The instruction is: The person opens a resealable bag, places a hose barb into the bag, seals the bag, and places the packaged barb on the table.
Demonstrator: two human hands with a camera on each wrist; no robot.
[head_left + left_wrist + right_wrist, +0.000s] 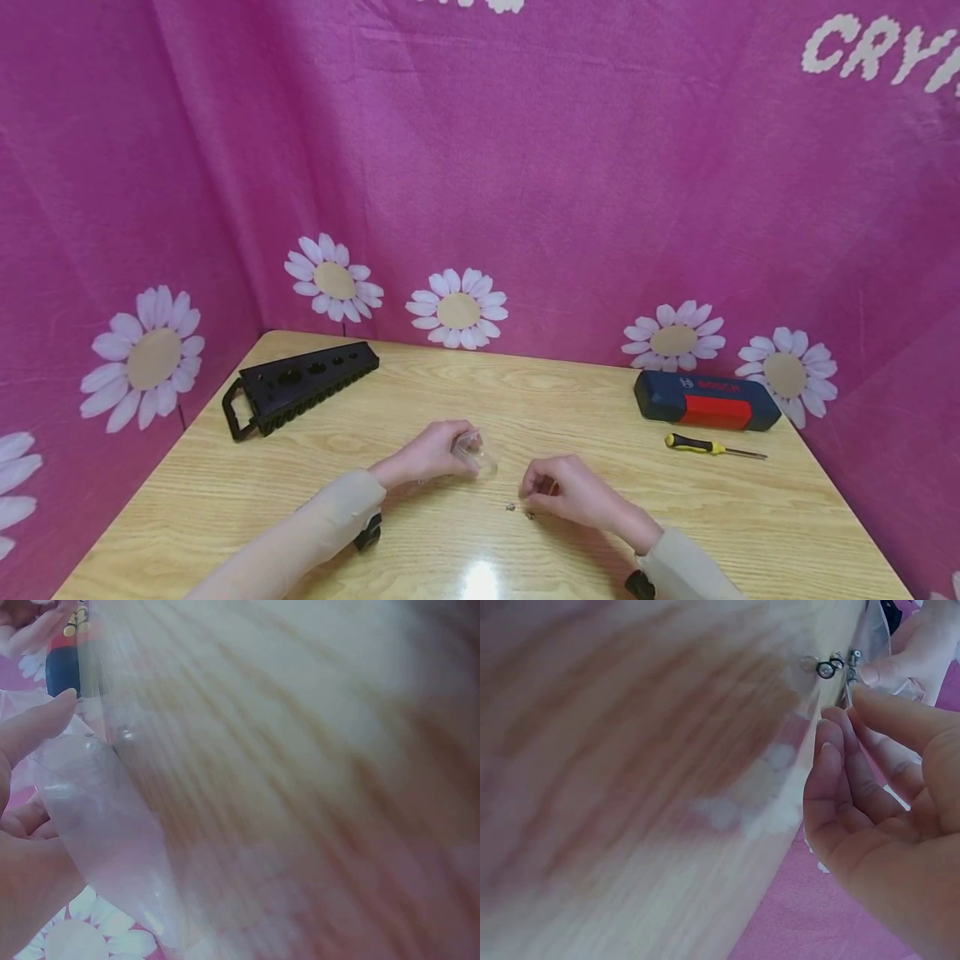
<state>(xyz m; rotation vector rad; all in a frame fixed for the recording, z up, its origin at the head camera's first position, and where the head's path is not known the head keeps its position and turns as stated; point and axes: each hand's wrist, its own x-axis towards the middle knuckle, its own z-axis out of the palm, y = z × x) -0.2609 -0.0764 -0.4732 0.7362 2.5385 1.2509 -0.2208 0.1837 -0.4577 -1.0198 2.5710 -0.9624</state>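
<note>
My left hand (pixel 438 450) holds a clear plastic bag (pixel 474 450) near the middle of the table; in the left wrist view the crinkled bag (pixel 112 817) hangs between thumb and fingers. Across from it, my right hand (pixel 566 492) is low over the wood, fingers bent and fingertips close together. Small metal fasteners (pixel 511 507) lie on the table right beside those fingertips. In the right wrist view several shiny metal pieces (pixel 826 670) show just past the fingertips of the right hand (pixel 885 787). I cannot tell whether a small piece is between them.
A black slotted tool rack (pixel 307 379) with a handle lies at the back left. On the back right is a blue and red Bosch case (pixel 705 402), with a yellow and black screwdriver (pixel 712 446) in front. Pink flowered cloth (pixel 525 208) hangs behind the wooden table (pixel 450 383).
</note>
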